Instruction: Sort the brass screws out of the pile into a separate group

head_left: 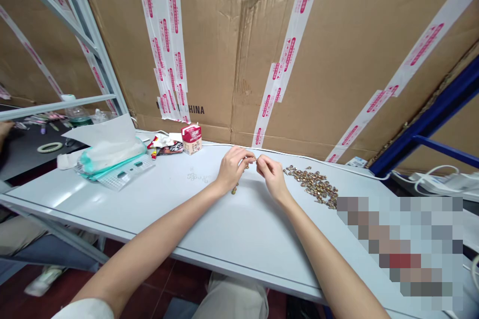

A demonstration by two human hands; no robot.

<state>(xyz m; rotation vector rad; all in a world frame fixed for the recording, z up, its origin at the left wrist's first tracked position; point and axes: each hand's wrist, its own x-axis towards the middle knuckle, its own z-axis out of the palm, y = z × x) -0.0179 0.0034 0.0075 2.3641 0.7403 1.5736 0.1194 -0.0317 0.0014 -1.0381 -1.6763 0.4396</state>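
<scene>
My left hand (232, 168) and my right hand (272, 174) meet above the white table, fingertips pinched close together. Between them is a small brass-coloured metal piece (256, 160), too tiny to name its kind. More brass-coloured bits (234, 190) show just below my left hand; whether they hang from it or lie on the table I cannot tell. To the right of my right hand spreads a loose pile of small brass-coloured metal parts (316, 185). Left of my left hand lie several small, pale, clear-looking rings (195, 176).
A red and cream drink carton (192, 139) stands at the back beside crumpled wrappers (167, 147). Plastic packaging (112, 162) lies at the left. A tall cardboard wall (209, 50) closes off the back. Another person's hand (5, 129) shows at far left. The lower right is pixelated.
</scene>
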